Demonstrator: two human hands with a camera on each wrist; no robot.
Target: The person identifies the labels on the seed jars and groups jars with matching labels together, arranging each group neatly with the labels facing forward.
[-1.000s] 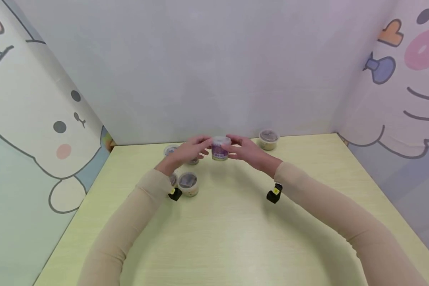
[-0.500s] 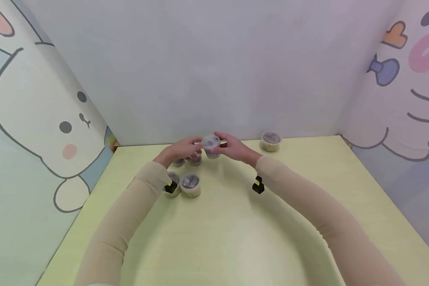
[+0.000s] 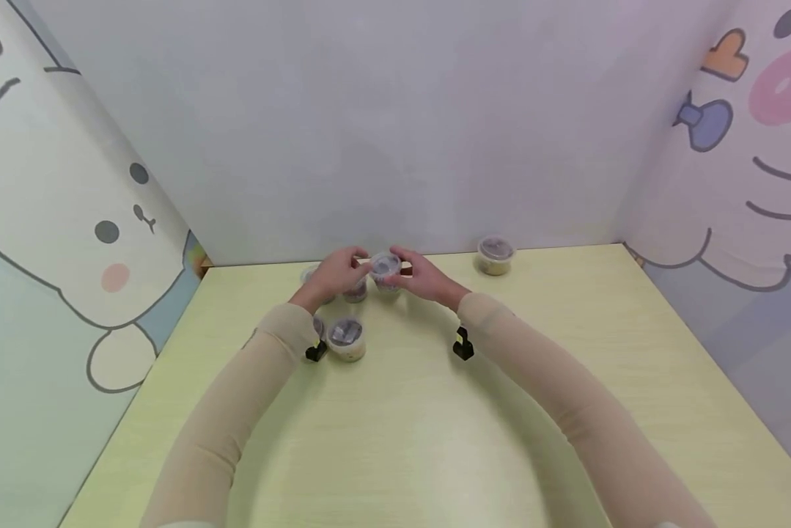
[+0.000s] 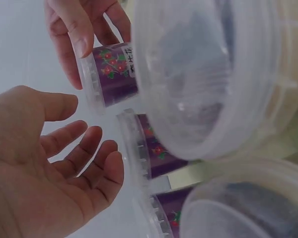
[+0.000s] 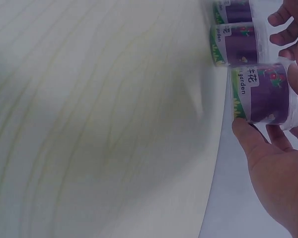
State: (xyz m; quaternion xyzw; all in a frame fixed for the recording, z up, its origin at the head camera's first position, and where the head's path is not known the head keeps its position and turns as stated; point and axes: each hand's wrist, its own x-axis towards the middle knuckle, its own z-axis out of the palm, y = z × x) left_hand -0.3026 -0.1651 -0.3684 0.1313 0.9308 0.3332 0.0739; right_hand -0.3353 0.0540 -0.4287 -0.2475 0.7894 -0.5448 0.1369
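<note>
My right hand (image 3: 428, 279) grips a small lidded plastic tub (image 3: 385, 265) with a purple flowered label, thumb on one side and fingers on the other. In the right wrist view this tub (image 5: 263, 94) stands beside two like tubs, the nearer purple tub (image 5: 238, 44) very close to it. My left hand (image 3: 334, 277) hovers over that row with its fingers relaxed. In the left wrist view the left hand (image 4: 54, 163) holds nothing, its fingertips close to the purple tubs' lids. Whether the gripped tub touches the table is unclear.
Two clear-lidded tubs stand nearer me; one is the front tub (image 3: 347, 339), the other is partly hidden by my left wrist. Another lidded tub (image 3: 495, 255) stands at the back right. A pale wall (image 3: 395, 147) rises behind the table (image 3: 421, 425).
The tub has moved left, toward the other purple tubs, with my right hand. My left hand, earlier at the tub's side, is now off it. The tub's lid now faces me more.
</note>
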